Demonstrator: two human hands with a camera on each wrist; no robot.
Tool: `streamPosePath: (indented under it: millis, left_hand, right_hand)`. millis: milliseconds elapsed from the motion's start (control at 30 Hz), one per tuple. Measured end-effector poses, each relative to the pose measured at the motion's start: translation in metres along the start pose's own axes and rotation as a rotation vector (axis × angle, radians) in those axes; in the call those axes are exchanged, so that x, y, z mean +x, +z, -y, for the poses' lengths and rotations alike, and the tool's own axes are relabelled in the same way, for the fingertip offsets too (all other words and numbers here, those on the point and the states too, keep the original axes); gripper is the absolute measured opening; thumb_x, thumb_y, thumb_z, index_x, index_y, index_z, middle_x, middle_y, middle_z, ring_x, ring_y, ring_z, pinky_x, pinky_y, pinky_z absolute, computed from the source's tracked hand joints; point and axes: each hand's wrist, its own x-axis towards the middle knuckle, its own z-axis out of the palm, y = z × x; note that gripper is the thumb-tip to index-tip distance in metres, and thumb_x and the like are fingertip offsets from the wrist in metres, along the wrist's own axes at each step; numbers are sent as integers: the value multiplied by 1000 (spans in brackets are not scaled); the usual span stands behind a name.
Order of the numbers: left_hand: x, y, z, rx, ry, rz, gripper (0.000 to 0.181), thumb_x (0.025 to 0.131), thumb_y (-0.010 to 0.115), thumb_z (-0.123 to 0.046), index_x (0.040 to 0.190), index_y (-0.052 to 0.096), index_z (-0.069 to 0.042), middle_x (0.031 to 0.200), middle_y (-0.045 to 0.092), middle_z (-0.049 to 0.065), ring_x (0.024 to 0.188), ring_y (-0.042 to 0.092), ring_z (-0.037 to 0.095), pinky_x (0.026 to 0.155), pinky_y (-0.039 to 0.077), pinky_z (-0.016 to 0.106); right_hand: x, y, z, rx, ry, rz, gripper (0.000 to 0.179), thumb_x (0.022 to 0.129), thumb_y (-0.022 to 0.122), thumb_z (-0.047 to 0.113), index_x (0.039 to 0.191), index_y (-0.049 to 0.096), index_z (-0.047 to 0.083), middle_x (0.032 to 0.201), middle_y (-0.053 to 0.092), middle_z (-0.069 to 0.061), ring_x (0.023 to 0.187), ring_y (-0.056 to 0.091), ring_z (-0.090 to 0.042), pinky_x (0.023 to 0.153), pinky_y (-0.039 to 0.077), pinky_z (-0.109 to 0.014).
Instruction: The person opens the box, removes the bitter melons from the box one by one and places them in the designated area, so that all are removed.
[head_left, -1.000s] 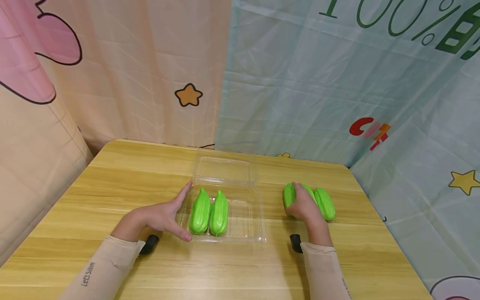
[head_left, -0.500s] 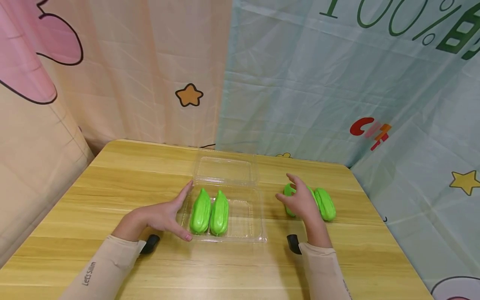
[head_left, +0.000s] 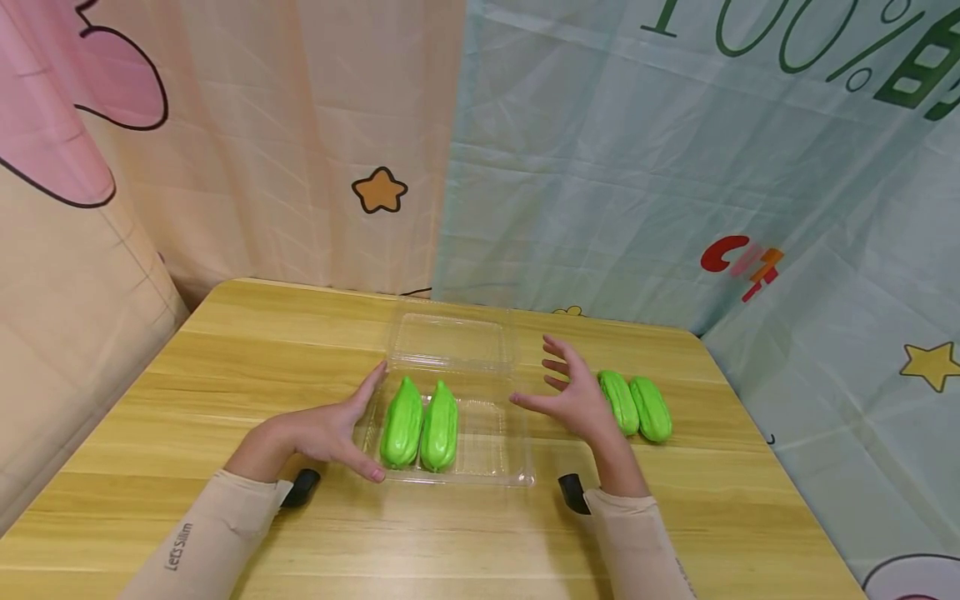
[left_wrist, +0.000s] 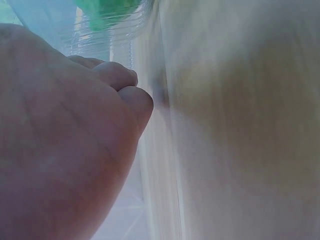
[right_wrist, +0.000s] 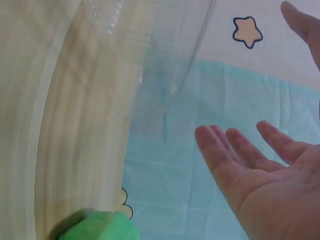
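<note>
In the head view, two bright green, ridged gourd-shaped pieces (head_left: pixel 402 423) lie side by side in the left half of a clear plastic clamshell box (head_left: pixel 491 477). Its lid (head_left: pixel 450 335) is folded back. My left hand (head_left: pixel 326 429) is spread along the box's left side, thumb at the front corner. My right hand (head_left: pixel 576 404) hovers between the box and more green pieces (head_left: pixel 651 409), fingers extended and holding nothing. Two of those pieces show; the hand may hide another. The right wrist view shows part of one green piece (right_wrist: pixel 102 227) below the hand.
Everything stands on a wooden table (head_left: pixel 450 542) with rounded back corners. Printed curtains (head_left: pixel 570 183) hang right behind its far edge. A black wrist strap piece (head_left: pixel 573 493) sticks out beside the right sleeve, and another (head_left: pixel 302 488) beside the left.
My right hand has left the green pieces on the right and moved left toward the box, its fingers spreading. The left hand, the box and the two pieces in it have stayed put.
</note>
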Motion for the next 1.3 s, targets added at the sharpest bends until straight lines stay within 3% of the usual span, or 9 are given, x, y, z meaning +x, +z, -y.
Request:
streamPosePath:
  millis: [133,400,633,900,1300]
  left_hand:
    - [0,0,0,0,4,1,150,72,93,-35,154,-30,-13,162,-20,24,146,-9,50,113,6,69]
    - [0,-1,-1,2,7,4,150,72,93,-36,154,-30,-12,162,-21,25,146,-9,49,113,6,68]
    - [0,-1,-1,2,4,5,150,72,93,-35,154,-30,-12,162,-21,24,146,-9,49,113,6,68]
    - [0,-1,-1,4,1,1,150,72,93,-36,154,-30,-12,162,-21,25,146,-9,50,113,6,68]
    - [0,0,-2,7,1,5,150,72,93,-36,154,-30,-12,162,-22,24,146,-9,49,113,6,68]
  right_hand:
    - [0,9,1,14,-42,37,105,73,91,8,157,29,10,158,31,-14,139,37,-43,110,37,-54]
    - [-2,21,4,16,-112,92,102,72,94,16,155,35,12,157,34,-8,138,41,-39,109,40,-48]
    - [-4,33,5,29,-117,166,100,74,93,17,155,35,13,156,35,-10,136,42,-43,107,39,-55]
    - [-4,47,6,-12,-131,210,102,72,94,19,155,35,13,152,38,-21,133,46,-44,105,44,-50]
    - [-9,66,14,-58,-106,313,103,75,92,26,157,31,12,156,33,-19,138,40,-39,107,42,-47]
